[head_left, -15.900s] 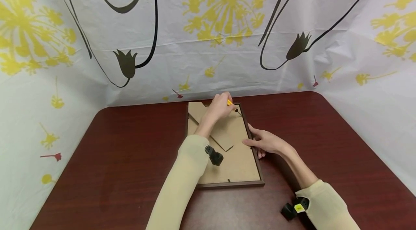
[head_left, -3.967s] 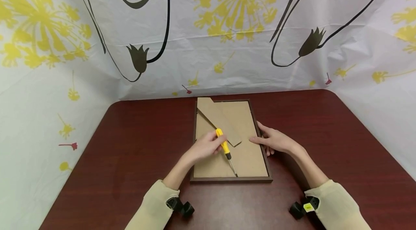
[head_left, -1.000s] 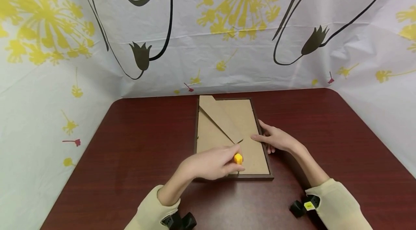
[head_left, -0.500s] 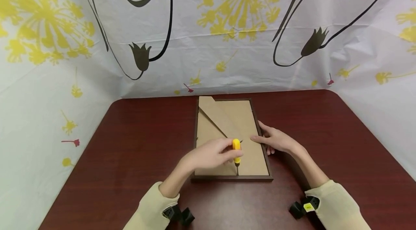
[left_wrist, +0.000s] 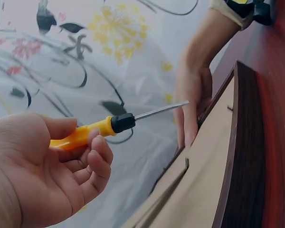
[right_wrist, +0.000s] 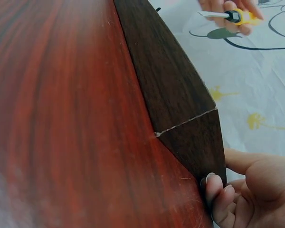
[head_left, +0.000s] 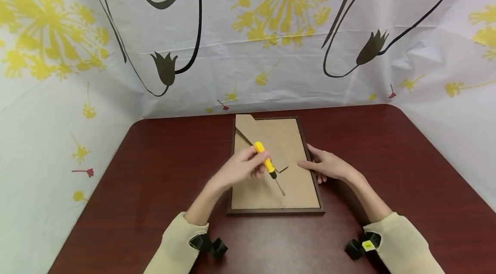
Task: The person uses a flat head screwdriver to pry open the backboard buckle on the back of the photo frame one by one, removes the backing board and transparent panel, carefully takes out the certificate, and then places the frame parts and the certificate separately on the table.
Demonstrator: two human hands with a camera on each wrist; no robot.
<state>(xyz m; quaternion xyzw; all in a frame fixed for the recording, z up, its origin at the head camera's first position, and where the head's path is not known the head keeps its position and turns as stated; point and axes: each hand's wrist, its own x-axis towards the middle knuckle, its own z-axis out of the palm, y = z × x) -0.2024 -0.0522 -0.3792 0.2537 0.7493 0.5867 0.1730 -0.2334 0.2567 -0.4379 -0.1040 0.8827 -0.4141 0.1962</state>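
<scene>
A picture frame [head_left: 275,212] with a dark wood-look rim lies face down on the table, its brown backing board [head_left: 300,188] showing. A cardboard stand flap [head_left: 248,124] runs slantwise across that board. My left hand [head_left: 238,168] holds a yellow-handled screwdriver [head_left: 265,158] above the board; its flat metal tip [left_wrist: 161,110] is clear of the frame. My right hand [head_left: 327,165] grips the frame's right side, thumb on top, fingertips [right_wrist: 213,185] curled against the outer rim. A small dark tab [left_wrist: 230,108] stands up at the near edge.
The reddish-brown table [head_left: 162,170] extends around the frame. A white cloth [head_left: 217,29] with yellow and dark flower prints hangs behind and at both sides. Each wrist carries a small black camera, the left one [head_left: 209,244] near the sleeve cuff.
Early on, the screwdriver was at the far right corner, then at the near edge's tab. In the last half second my left hand has lifted it up and away from that edge. The right hand stays.
</scene>
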